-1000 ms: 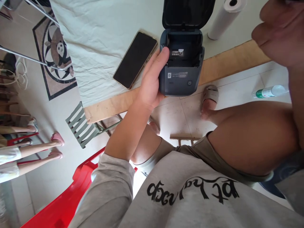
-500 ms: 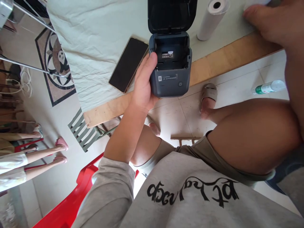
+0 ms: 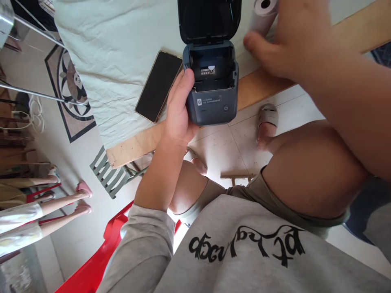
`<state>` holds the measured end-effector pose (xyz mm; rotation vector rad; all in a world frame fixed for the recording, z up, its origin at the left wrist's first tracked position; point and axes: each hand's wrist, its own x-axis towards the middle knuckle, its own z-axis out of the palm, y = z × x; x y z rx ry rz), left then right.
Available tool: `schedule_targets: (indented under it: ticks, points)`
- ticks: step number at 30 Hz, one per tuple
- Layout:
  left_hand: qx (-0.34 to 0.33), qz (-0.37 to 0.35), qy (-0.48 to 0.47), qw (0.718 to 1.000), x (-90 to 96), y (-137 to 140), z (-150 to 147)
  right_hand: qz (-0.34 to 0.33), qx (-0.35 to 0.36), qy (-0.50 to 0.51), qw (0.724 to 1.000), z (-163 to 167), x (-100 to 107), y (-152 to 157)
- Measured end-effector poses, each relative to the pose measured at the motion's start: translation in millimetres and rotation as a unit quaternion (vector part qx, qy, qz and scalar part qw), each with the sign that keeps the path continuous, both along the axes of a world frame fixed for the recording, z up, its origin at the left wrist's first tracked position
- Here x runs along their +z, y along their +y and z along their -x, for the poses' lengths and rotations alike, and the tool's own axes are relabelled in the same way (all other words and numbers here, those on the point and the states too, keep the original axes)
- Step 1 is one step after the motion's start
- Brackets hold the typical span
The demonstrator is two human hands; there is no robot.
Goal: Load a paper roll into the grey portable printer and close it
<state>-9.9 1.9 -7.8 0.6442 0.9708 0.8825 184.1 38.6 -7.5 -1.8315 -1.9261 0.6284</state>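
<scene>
A dark blue portable label printer [image 3: 210,106] with its black lid [image 3: 210,20] flipped up is held by my left hand [image 3: 179,108], fingers wrapped round its left side and thumb on the front rim. Inside its bay [image 3: 206,67] a small printed sticker shows; no roll is in it. At the upper right, my right hand [image 3: 290,51] is open, thumb stretched out just below a white paper roll [image 3: 263,18] standing on end. Its other fingers run up out of the frame, and I cannot tell whether the thumb touches the roll.
A black phone [image 3: 158,86] lies left of the printer on the pale green cloth [image 3: 116,61]. The table's wooden edge [image 3: 134,144] crosses in front of my knees. A green folding stool [image 3: 110,171], a red plastic chair [image 3: 100,252] and another person's legs [image 3: 58,203] are at the left.
My right hand has moved left from the far right to beside the paper roll. My left hand still holds the printer; the view has shifted slightly.
</scene>
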Motion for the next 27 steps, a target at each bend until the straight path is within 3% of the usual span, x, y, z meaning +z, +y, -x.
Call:
schedule_targets:
  ticks: [2,9,12,15,17,20,23,25,27]
  points:
    - [-0.022,-0.052,-0.006,0.998,-2.0,-0.4,0.9,-0.007,-0.003,-0.016,1.0,5.2,-2.0,5.6]
    - [-0.039,-0.096,-0.005,0.995,-7.8,-0.4,3.7,-0.017,-0.049,0.009,0.999,0.9,-4.1,8.2]
    - [-0.034,-0.094,-0.013,0.995,-8.0,0.4,4.6,0.005,-0.08,0.104,0.991,4.1,-1.7,6.4]
    - [-0.027,-0.085,-0.016,0.996,-8.5,1.3,5.7,0.098,-0.044,0.242,0.964,5.6,-1.5,8.5]
    - [-0.028,-0.081,-0.013,0.996,-9.2,1.7,6.5,0.126,-0.022,0.307,0.943,5.5,-2.8,9.9]
    - [-0.033,-0.077,-0.005,0.996,-10.5,2.0,7.1,0.061,-0.02,0.34,0.938,5.7,-4.3,6.7]
    - [-0.033,-0.076,-0.006,0.996,-10.6,2.5,6.2,-0.022,-0.011,0.311,0.95,7.7,-1.4,-4.9]
    - [-0.02,-0.064,-0.013,0.998,-9.3,3.2,4.8,-0.074,0.016,0.27,0.96,10.4,3.7,-14.6]
    - [0.001,-0.024,-0.01,1.0,-7.0,4.1,3.2,-0.083,0.06,0.27,0.957,14.3,10.3,-22.7]
